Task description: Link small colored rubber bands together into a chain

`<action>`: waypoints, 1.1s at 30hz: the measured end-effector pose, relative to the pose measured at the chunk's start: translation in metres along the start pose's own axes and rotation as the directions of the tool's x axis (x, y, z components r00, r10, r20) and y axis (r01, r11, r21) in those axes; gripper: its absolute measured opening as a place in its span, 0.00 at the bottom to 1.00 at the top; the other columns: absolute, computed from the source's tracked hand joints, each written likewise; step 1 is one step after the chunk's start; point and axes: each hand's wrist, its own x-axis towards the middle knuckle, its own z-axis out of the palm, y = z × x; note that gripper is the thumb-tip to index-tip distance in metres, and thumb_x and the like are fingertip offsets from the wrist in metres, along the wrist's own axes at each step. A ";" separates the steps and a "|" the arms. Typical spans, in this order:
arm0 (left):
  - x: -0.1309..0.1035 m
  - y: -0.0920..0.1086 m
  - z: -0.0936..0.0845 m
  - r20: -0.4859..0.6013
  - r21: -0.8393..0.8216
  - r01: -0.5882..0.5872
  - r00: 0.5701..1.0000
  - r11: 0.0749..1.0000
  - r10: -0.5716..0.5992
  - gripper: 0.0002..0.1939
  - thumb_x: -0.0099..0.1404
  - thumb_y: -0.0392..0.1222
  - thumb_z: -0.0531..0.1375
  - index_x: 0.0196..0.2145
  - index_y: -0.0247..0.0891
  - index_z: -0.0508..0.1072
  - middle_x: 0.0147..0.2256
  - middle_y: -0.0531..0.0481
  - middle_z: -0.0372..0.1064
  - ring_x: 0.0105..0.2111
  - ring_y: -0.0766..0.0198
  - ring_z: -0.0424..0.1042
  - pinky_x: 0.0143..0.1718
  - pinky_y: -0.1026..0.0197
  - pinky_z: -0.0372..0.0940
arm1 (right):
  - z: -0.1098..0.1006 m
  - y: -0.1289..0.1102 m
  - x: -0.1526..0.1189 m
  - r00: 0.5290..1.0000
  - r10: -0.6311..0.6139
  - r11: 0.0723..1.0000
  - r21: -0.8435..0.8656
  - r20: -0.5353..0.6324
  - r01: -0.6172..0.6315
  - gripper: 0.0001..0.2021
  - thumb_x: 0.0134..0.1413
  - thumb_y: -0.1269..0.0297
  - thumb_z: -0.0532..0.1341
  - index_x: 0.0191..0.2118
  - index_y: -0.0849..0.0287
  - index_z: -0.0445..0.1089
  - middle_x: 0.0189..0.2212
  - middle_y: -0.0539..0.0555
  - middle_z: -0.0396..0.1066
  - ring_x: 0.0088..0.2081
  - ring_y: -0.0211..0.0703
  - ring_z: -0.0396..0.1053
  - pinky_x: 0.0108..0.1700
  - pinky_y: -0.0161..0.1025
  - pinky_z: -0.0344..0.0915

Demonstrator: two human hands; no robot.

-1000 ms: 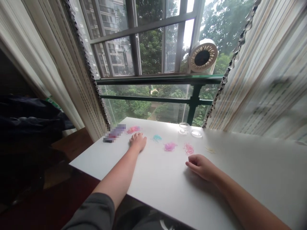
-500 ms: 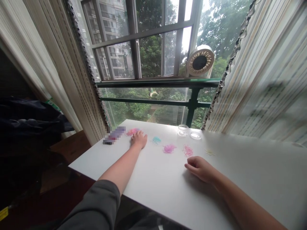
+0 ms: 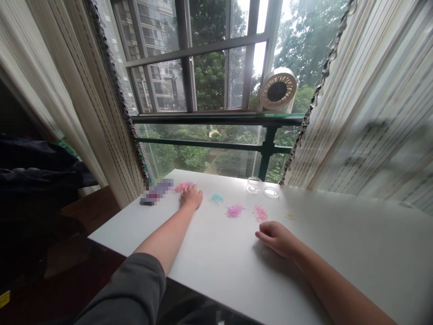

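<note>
My left hand (image 3: 191,197) reaches to a mixed pink and orange pile of small thin rings, like rubber bands (image 3: 181,187), at the table's far left. Its fingers are slightly apart over the pile's right edge; the fingertips are partly hidden. My right hand (image 3: 275,237) rests on the white table (image 3: 216,257) with its fingers curled in, just in front of a pink pile of bands (image 3: 260,213). What is inside its curl, if anything, is hidden. Between the hands lie a turquoise pile (image 3: 217,198) and a purple-pink pile (image 3: 234,210). A few pale yellow bands (image 3: 290,215) lie beyond my right hand.
A clear round container (image 3: 253,185) and a clear shallow lid or dish (image 3: 271,193) stand near the far edge. A pixelated purple object (image 3: 157,192) lies at the left. Behind the table are a green railing (image 3: 216,120), curtains and a round white fan (image 3: 278,91).
The view has shifted slightly, so everything sits a little further left. My left hand remains at the mixed pile and my right hand stays curled in the same place.
</note>
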 end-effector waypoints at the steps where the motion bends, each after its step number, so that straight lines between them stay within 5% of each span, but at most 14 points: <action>1: 0.000 -0.002 -0.001 -0.021 -0.050 -0.016 1.000 0.999 0.015 0.20 0.54 0.38 0.56 0.47 0.35 0.70 0.52 0.40 0.63 0.55 0.47 0.56 0.56 0.47 0.49 | 0.000 0.000 0.000 1.000 0.003 1.000 0.002 -0.003 -0.003 0.17 0.50 0.59 0.52 0.17 0.59 0.48 0.16 0.45 0.45 0.21 0.32 0.46 0.24 0.33 0.44; 7: 0.003 -0.016 -0.010 -0.157 -0.412 -0.050 0.988 0.910 -0.016 0.13 0.53 0.38 0.58 0.37 0.32 0.75 0.37 0.42 0.73 0.40 0.57 0.72 0.46 0.57 0.64 | 0.000 -0.001 0.000 1.000 0.021 1.000 0.012 -0.016 -0.021 0.17 0.50 0.60 0.52 0.18 0.59 0.48 0.17 0.45 0.46 0.21 0.32 0.46 0.24 0.33 0.44; 14: 0.001 -0.010 -0.008 -0.224 -0.736 -0.105 0.970 0.669 -0.094 0.13 0.49 0.43 0.62 0.30 0.31 0.71 0.31 0.44 0.73 0.32 0.62 0.73 0.37 0.60 0.68 | 0.001 -0.001 0.001 0.999 0.012 1.000 0.015 -0.041 -0.011 0.17 0.50 0.60 0.53 0.17 0.60 0.48 0.16 0.45 0.47 0.21 0.32 0.46 0.24 0.33 0.45; 22: -0.049 0.042 -0.014 -0.037 -0.903 -0.091 0.990 0.420 0.136 0.11 0.49 0.40 0.64 0.31 0.33 0.71 0.27 0.49 0.71 0.30 0.65 0.72 0.32 0.64 0.66 | 0.001 -0.001 0.001 0.997 -0.006 0.999 0.036 -0.073 0.009 0.14 0.50 0.62 0.54 0.18 0.60 0.52 0.17 0.45 0.52 0.21 0.32 0.50 0.24 0.32 0.46; 28: -0.101 0.092 -0.017 0.174 -0.942 0.067 0.935 0.328 0.309 0.11 0.49 0.38 0.66 0.31 0.33 0.71 0.29 0.49 0.72 0.31 0.64 0.73 0.32 0.65 0.66 | 0.002 0.000 0.002 0.991 -0.038 0.993 0.106 -0.130 0.052 0.05 0.48 0.66 0.55 0.25 0.60 0.63 0.18 0.45 0.56 0.22 0.32 0.53 0.24 0.32 0.49; 33: -0.123 0.122 -0.010 0.222 -0.949 0.100 0.885 0.298 0.410 0.09 0.51 0.38 0.65 0.30 0.34 0.71 0.27 0.49 0.72 0.30 0.66 0.72 0.31 0.65 0.65 | 0.003 0.004 0.004 0.965 -0.074 0.970 0.204 -0.253 0.128 0.04 0.47 0.69 0.56 0.32 0.59 0.65 0.17 0.44 0.56 0.21 0.32 0.53 0.24 0.31 0.51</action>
